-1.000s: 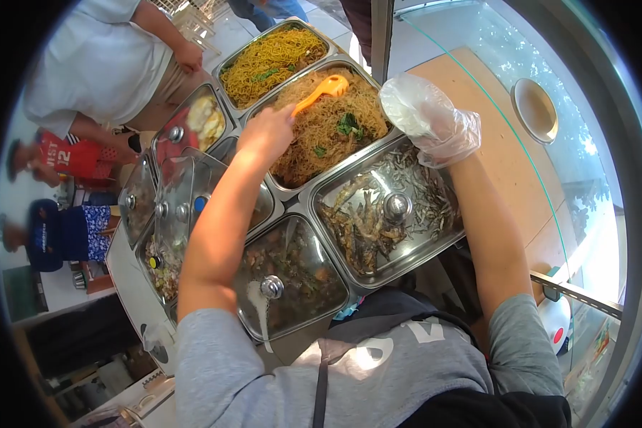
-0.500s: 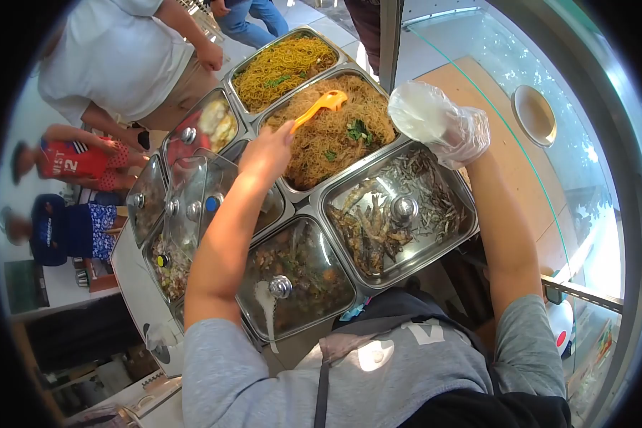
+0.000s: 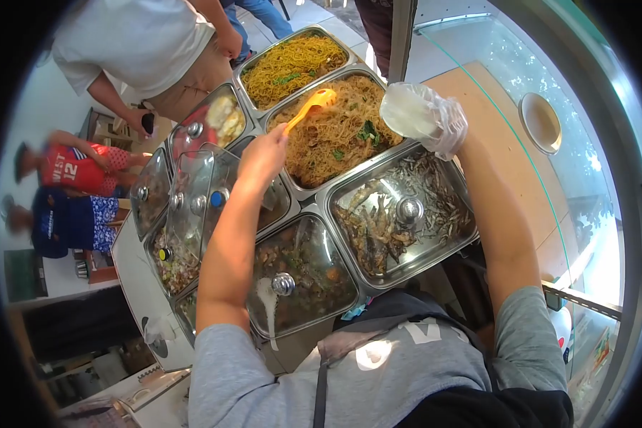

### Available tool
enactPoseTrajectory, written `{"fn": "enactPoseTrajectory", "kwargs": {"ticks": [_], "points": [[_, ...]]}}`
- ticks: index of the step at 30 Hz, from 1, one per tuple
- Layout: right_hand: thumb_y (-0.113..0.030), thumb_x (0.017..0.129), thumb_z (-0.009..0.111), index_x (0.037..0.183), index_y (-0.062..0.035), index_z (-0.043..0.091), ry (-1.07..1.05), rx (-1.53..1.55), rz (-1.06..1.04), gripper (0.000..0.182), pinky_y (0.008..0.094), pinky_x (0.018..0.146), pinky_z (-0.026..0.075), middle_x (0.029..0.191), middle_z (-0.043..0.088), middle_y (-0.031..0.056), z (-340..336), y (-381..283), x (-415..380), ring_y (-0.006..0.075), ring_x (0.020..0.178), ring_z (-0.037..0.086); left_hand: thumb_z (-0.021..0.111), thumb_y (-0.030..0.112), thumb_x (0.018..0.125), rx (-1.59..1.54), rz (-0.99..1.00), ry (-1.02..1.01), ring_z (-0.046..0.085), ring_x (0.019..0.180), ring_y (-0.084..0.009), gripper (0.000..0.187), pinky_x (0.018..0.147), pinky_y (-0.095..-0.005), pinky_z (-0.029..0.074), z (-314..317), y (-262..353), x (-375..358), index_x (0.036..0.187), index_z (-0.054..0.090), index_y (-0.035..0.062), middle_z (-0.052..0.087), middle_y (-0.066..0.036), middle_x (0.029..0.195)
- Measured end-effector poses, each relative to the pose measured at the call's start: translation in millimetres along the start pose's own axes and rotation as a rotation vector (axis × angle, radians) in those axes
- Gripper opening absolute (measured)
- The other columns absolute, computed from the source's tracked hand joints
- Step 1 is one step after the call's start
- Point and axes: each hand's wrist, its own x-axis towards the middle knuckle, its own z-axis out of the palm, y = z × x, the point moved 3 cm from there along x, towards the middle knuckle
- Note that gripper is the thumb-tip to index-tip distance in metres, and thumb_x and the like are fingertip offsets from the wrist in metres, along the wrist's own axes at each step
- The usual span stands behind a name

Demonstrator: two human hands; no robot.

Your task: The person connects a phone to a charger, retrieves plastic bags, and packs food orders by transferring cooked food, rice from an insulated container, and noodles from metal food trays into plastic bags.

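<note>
My left hand [image 3: 264, 153] is closed around the handle of an orange serving spoon [image 3: 312, 107]. The spoon's head lies over a tray of brown thin noodles [image 3: 349, 135] with green leaves in it. Clear plastic bag [image 3: 410, 110] covers my right hand [image 3: 446, 128], which grips it at the noodle tray's right edge; the bag has a pale, rounded front, and the fingers are blurred beneath the film. Below that hand sits a lidded tray of small dried fish [image 3: 385, 235]. Yellow noodles [image 3: 289, 68] fill the tray beyond.
More lidded trays stand on the left, one with a white spoon [image 3: 269, 303] on its lid. A beige bowl [image 3: 540, 123] rests on the wooden board [image 3: 492, 128] behind glass at right. A person in a white shirt [image 3: 132, 50] stands across the trays; two others are farther left.
The spoon's head has tilted and shifted slightly left over the noodles. My bagged right hand has moved a little left, nearer the noodle tray. The view has shifted slightly.
</note>
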Motion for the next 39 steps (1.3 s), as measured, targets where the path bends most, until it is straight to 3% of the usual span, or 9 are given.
{"fn": "enactPoseTrajectory", "kwargs": {"ticks": [6,7,10,12,20,28,33,36,39], "points": [[-0.007,0.078,0.044,0.119,-0.007,0.047,0.733,-0.63,0.559,0.041,0.0381,0.081,0.045,0.104,0.057,0.0173,14,5,1,0.0284,0.097,0.055,0.042,0.028,0.089,-0.447,0.02,0.248,0.059,0.089,-0.0294,0.037,0.075,-0.0385,0.045,37,-80,-8,0.122,0.048,0.0152,0.061,-0.017,0.099],[-0.007,0.078,0.041,0.121,-0.0086,0.046,0.098,-0.457,-0.168,0.043,0.0411,0.083,0.044,0.105,0.057,0.0192,38,-10,-8,0.0311,0.098,0.055,0.042,0.029,0.09,-0.571,-0.163,0.173,0.053,0.07,-0.0202,0.036,0.059,-0.0315,0.042,41,-72,-19,0.124,0.047,0.019,0.055,-0.008,0.082],[-0.008,0.078,0.042,0.123,-0.0081,0.041,0.274,-0.896,-0.063,0.044,0.0435,0.082,0.044,0.107,0.054,0.0216,82,-21,-10,0.0378,0.099,0.054,0.042,0.03,0.091,-0.943,-0.436,0.131,0.032,0.04,-0.0069,0.03,0.033,-0.0224,0.025,91,-45,-40,0.119,0.049,0.0238,0.037,0.003,0.057],[-0.01,0.079,0.042,0.123,-0.0086,0.038,0.31,-0.908,-0.069,0.044,0.0447,0.082,0.044,0.11,0.051,0.0227,107,-13,-10,0.0406,0.098,0.053,0.039,0.03,0.092,-1.199,-0.638,0.005,0.032,0.04,-0.0067,0.027,0.033,-0.0229,0.028,93,9,-67,0.117,0.048,0.0239,0.038,0.003,0.057],[-0.016,0.082,0.043,0.125,-0.0134,0.033,0.381,-0.789,-0.189,0.045,0.047,0.083,0.041,0.114,0.046,0.0237,168,-5,-20,0.0435,0.097,0.051,0.035,0.03,0.094,-1.699,-0.623,-0.125,0.036,0.045,-0.0075,0.028,0.037,-0.0221,0.03,104,75,-93,0.12,0.039,0.0201,0.042,0.001,0.068],[-0.026,0.085,0.045,0.125,-0.0072,0.034,0.387,-0.565,-0.318,0.046,0.0427,0.085,0.041,0.118,0.046,0.0221,157,-9,4,0.0381,0.101,0.051,0.035,0.024,0.095,-1.53,-0.474,-0.03,0.04,0.047,-0.009,0.036,0.04,-0.0234,0.036,89,88,-99,0.13,0.037,0.0145,0.044,-0.001,0.07],[-0.028,0.092,0.031,0.123,-0.0085,0.039,0.345,-0.149,-0.318,0.038,0.039,0.089,0.038,0.115,0.051,0.0205,154,-10,2,0.0356,0.106,0.049,0.036,0.02,0.093,-0.844,-0.051,0.37,0.056,0.071,-0.0276,0.04,0.068,-0.0351,0.044,91,81,-98,0.131,0.034,0.005,0.056,-0.015,0.092],[-0.018,0.092,0.03,0.123,-0.0101,0.041,0.345,-0.112,-0.303,0.034,0.0325,0.083,0.042,0.111,0.052,0.0129,139,22,27,0.0227,0.099,0.053,0.038,0.019,0.092,-0.661,-0.089,0.327,0.056,0.073,-0.0337,0.04,0.069,-0.0398,0.045,85,82,-107,0.13,0.036,0.0065,0.055,-0.02,0.095],[-0.018,0.092,0.03,0.121,-0.0095,0.042,0.364,-0.039,-0.281,0.033,0.032,0.076,0.046,0.105,0.054,0.0114,121,56,48,0.0207,0.091,0.055,0.041,0.019,0.092,-0.395,-0.127,0.271,0.056,0.075,-0.0285,0.039,0.066,-0.0353,0.044,71,75,-111,0.13,0.039,0.011,0.054,-0.018,0.085]]}}
